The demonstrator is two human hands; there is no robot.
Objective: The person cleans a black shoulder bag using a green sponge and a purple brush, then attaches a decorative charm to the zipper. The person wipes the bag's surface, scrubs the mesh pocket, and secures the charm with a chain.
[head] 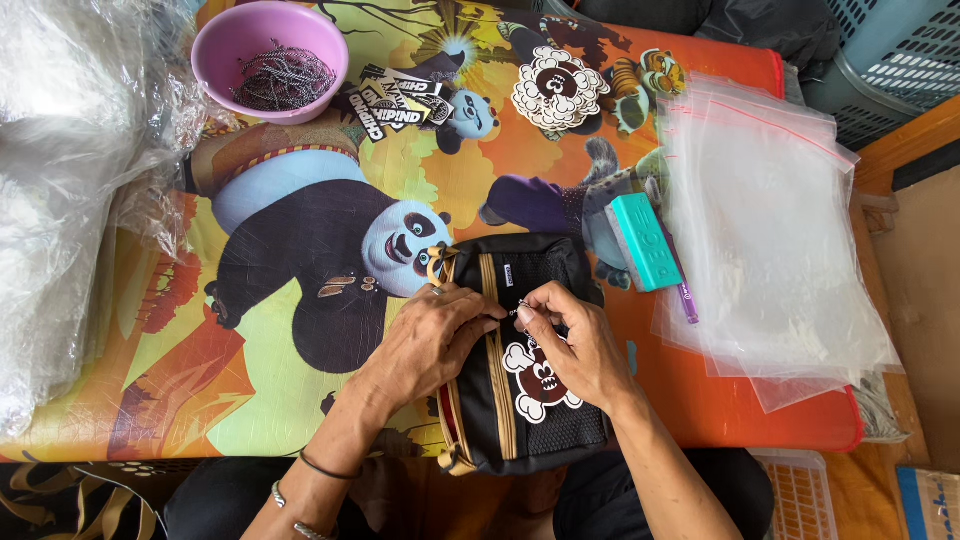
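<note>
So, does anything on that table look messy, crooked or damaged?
Nothing looks damaged or spilled. The stack of clear zip bags is fanned unevenly and hangs past the table's right edge. Both hands, left hand and right hand, rest on the black pouch, which juts over the near edge.
</note>
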